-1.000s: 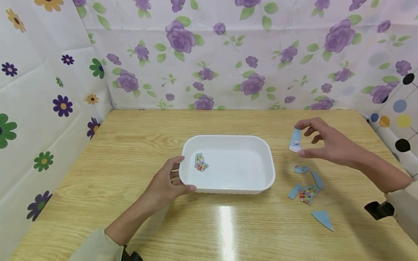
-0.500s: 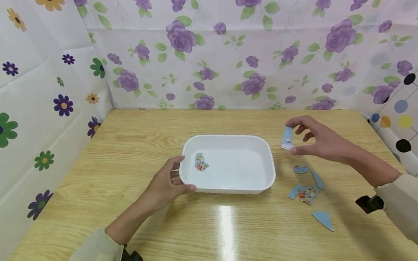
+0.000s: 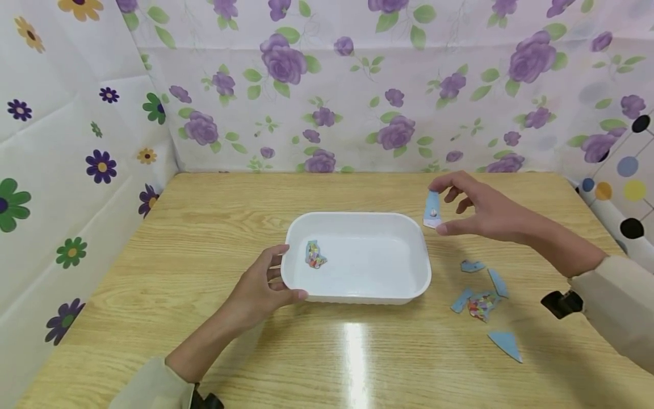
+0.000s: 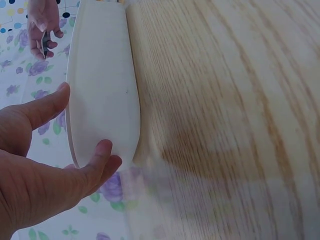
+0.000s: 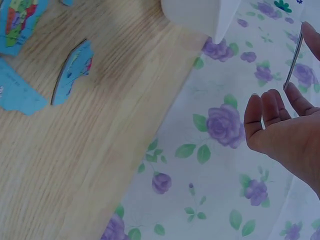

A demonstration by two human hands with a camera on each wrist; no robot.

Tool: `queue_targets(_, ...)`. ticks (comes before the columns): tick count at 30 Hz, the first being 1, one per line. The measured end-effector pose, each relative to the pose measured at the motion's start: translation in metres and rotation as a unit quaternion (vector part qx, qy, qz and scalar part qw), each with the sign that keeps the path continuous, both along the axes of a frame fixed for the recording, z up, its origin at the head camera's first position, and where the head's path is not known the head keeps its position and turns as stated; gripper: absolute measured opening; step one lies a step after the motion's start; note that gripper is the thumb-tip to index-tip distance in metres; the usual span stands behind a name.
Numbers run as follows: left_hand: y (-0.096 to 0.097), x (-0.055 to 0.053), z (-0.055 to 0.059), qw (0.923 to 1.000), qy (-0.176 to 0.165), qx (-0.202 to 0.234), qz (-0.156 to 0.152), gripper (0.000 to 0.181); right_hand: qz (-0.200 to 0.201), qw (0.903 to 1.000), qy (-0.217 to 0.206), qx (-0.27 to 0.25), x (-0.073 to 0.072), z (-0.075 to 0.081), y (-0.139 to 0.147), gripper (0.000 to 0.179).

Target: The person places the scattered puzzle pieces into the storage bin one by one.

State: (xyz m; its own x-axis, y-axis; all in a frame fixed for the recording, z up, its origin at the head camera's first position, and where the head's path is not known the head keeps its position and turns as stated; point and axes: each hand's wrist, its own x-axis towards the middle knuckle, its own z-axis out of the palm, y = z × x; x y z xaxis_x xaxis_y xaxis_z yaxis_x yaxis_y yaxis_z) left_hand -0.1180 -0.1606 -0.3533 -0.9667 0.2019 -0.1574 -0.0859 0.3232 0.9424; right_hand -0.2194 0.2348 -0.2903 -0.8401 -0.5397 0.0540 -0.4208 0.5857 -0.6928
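Observation:
My right hand (image 3: pixel 485 213) pinches a flat light-blue puzzle piece (image 3: pixel 432 209) with a small sailboat printed on it, raised beyond the right rear corner of a white plastic tub (image 3: pixel 357 294). Edge-on in the right wrist view, this puzzle piece (image 5: pixel 294 57) spans from thumb to fingertip. My left hand (image 3: pixel 263 287) holds the tub's left end, thumb at the front rim and fingers along the side wall. Inside the tub, toward the left, lies a multicoloured puzzle piece (image 3: pixel 315 255).
Right of the tub, several puzzle pieces lie on the wooden table (image 3: pixel 214 210): a blue triangle (image 3: pixel 507 345), a colourful map-like piece (image 3: pixel 482 307), a narrow blue one (image 3: pixel 498 282) and a small one (image 3: pixel 472 266). A flowered cloth (image 3: pixel 347 113) hangs behind the table.
My right hand has carried the sailboat puzzle piece leftward and slightly away from me, closer to the tub. The left hand, the tub and the pieces on the table have stayed put.

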Motion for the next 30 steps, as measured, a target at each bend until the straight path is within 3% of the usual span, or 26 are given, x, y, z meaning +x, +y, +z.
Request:
queue_targets(12,-0.002,0.0,-0.001,1.0,0.002,0.007,0.0,0.095,0.019,0.9993,-0.033,-0.003,-0.014,0.003,-0.024,0.065)
queue_targets(30,-0.002,0.0,-0.002,0.9999,0.0,0.011,-0.001,0.095,0.087,0.9941,-0.064,-0.011,-0.029,-0.011,-0.066,0.065)
